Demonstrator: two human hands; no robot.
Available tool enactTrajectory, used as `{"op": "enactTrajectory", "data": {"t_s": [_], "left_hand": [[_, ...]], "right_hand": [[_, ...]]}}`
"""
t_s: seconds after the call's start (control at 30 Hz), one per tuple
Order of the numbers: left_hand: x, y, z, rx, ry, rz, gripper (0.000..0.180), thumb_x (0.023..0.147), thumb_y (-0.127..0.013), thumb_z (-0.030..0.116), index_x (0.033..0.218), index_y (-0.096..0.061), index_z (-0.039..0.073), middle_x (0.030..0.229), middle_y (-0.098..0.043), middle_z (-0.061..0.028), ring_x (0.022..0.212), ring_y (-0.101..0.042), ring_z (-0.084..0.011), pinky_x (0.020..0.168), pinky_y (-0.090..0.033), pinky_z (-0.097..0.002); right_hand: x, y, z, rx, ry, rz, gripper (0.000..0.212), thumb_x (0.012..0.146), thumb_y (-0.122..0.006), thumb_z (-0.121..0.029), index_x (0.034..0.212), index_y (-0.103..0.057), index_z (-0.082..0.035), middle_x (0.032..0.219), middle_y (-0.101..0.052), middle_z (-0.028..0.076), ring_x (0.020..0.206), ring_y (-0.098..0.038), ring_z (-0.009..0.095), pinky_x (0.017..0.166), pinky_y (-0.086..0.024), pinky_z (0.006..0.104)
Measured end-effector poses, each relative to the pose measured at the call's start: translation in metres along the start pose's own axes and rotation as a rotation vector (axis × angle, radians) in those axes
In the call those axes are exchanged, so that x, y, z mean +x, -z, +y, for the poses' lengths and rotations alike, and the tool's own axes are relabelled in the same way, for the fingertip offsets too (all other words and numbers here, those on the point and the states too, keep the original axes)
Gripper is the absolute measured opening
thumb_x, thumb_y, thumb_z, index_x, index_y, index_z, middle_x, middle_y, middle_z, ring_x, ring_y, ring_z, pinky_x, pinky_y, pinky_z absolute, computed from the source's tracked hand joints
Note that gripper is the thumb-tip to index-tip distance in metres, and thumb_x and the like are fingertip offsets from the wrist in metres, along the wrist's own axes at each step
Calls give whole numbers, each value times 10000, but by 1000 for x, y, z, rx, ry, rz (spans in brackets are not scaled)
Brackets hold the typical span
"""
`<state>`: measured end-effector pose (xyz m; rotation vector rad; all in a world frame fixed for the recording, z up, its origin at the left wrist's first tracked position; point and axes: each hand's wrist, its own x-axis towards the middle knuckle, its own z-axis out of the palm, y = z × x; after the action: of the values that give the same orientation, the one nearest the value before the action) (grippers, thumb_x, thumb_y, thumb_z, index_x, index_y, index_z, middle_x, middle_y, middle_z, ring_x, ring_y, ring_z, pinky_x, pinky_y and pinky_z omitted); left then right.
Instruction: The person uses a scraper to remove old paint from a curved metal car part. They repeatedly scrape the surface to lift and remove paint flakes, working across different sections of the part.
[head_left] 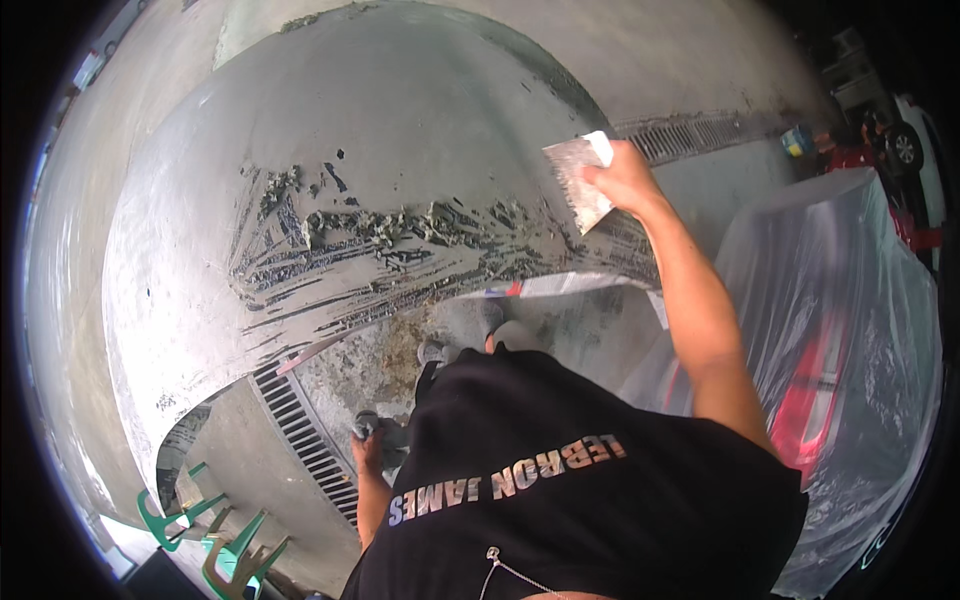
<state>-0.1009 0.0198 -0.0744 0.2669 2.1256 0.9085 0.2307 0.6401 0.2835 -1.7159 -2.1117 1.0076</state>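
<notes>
My right hand (632,182) is closed round a flat metallic scraper (577,180) with a jagged edge, held over the right side of a large curved grey panel (400,110). Across the panel's near part lies a rough band of crumbly grey-green residue (385,228), with dark streaks scraped through the coating. Low at my left side is my left hand (369,452), fingers curled, away from the panel. A small dark grey thing (365,424) shows at its fingers, too unclear to name.
Plastic sheeting (770,250) drapes a red object at the right. Floor drain grates (305,430) run under the panel at lower left and behind it (690,138). Green plastic stools (235,555) stand lower left. A vehicle wheel (905,147) shows far right.
</notes>
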Motion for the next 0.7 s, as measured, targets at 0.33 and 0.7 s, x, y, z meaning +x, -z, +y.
{"op": "enactTrajectory", "data": {"t_s": [0.33,0.7], "left_hand": [[19,13,-1,-39,-83,92,616,788,-809,224,1277,-578,-69,1140,-700,-206,1040,-673,-326,916,-528,-412],[26,0,-13,-8,-61,70,574,799,-811,221,1263,-604,-46,1138,-697,-216,1062,-673,-348,915,-521,-437]], "right_hand": [[14,-5,25,200,-11,47,225,878,-767,-82,1094,-778,-18,978,-804,148,810,-774,214,761,-605,359],[-32,5,-35,395,168,206,236,915,-760,-67,1121,-738,46,1008,-789,113,864,-738,177,801,-581,347]]}}
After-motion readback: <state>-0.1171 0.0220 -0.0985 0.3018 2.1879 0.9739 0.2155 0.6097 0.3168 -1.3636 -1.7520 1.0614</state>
